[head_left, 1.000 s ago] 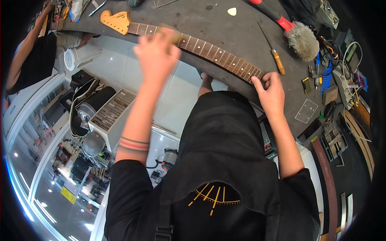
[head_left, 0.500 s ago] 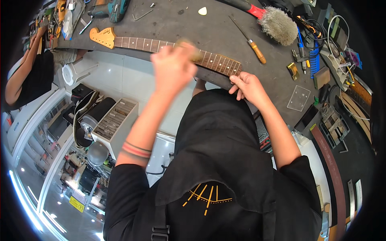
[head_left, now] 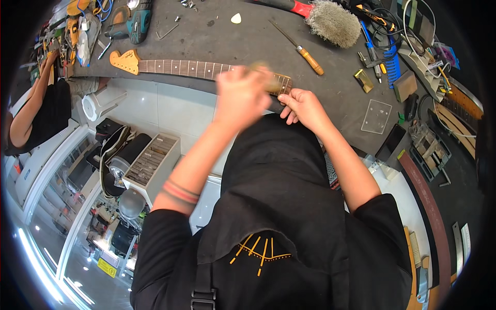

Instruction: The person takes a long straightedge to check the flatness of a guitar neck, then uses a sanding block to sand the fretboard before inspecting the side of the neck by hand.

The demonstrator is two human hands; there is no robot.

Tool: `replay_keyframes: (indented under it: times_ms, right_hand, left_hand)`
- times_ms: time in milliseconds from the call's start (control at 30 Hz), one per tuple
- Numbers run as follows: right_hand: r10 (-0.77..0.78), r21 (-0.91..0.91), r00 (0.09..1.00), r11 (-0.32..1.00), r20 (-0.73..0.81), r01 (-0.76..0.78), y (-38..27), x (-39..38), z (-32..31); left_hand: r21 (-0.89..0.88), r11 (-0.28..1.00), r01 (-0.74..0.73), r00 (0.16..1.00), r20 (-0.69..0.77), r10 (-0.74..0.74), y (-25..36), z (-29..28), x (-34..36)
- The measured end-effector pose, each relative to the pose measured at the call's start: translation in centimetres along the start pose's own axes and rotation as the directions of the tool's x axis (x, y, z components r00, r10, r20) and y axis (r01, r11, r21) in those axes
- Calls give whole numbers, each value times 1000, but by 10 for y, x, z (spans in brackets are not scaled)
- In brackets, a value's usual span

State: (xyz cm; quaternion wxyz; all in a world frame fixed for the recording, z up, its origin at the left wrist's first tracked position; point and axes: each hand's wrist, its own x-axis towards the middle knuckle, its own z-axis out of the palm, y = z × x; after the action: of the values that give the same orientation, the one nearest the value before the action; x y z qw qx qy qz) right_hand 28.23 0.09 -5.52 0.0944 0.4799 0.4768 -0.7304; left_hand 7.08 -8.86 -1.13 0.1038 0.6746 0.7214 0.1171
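Note:
A guitar neck [head_left: 178, 68] with a dark fretted fingerboard lies along the bench's near edge, its pale headstock [head_left: 125, 62] to the left. My left hand [head_left: 243, 95] is smeared by motion over the right part of the fingerboard. Its fingers are closed round a blurred yellowish-brown block [head_left: 266, 77], whose kind I cannot make out. At the neck's right end, my right hand [head_left: 303, 106] pinches the heel between thumb and curled fingers.
Beyond the neck on the dark bench [head_left: 206, 39] lie a pick [head_left: 236, 18], a wooden-handled file [head_left: 309, 59], a grey bristly brush head [head_left: 333, 23] and a cordless drill [head_left: 135, 23]. To the right are a clear plate [head_left: 376, 116] and a phone [head_left: 391, 141]. Another person [head_left: 44, 103] stands at far left.
My left hand has slid right along the fingerboard with the block, closer to my right hand. My right hand keeps its grip on the heel. The whole view has shifted slightly.

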Motion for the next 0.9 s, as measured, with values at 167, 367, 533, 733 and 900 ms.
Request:
replay_keyframes:
  times_ms: [167, 367, 533, 733, 900]
  right_hand:
    - [-16, 7, 1000, 1000, -12, 16, 6, 2, -1]
    - [12, 24, 1000, 1000, -27, -11, -4, -4, 1]
    - [-48, 6, 999, 999, -17, 48, 7, 1, -1]
    - [-2, 30, 999, 1000, -32, 3, -1, -4, 2]
    - [3, 31, 999, 1000, -36, -2, -2, -3, 2]
  left_hand:
    - [-63, 996, -60, 995, 72, 65, 15, 3, 18]
    - [101, 995, 9, 1000, 27, -12, -46, -20, -8]
    - [-100, 990, -101, 994, 28, 104, 21, 21, 8]
    - [192, 979, 72, 994, 68, -86, -112, -33, -36]
    - [227, 955, 191, 973, 82, -214, -105, -43, -40]
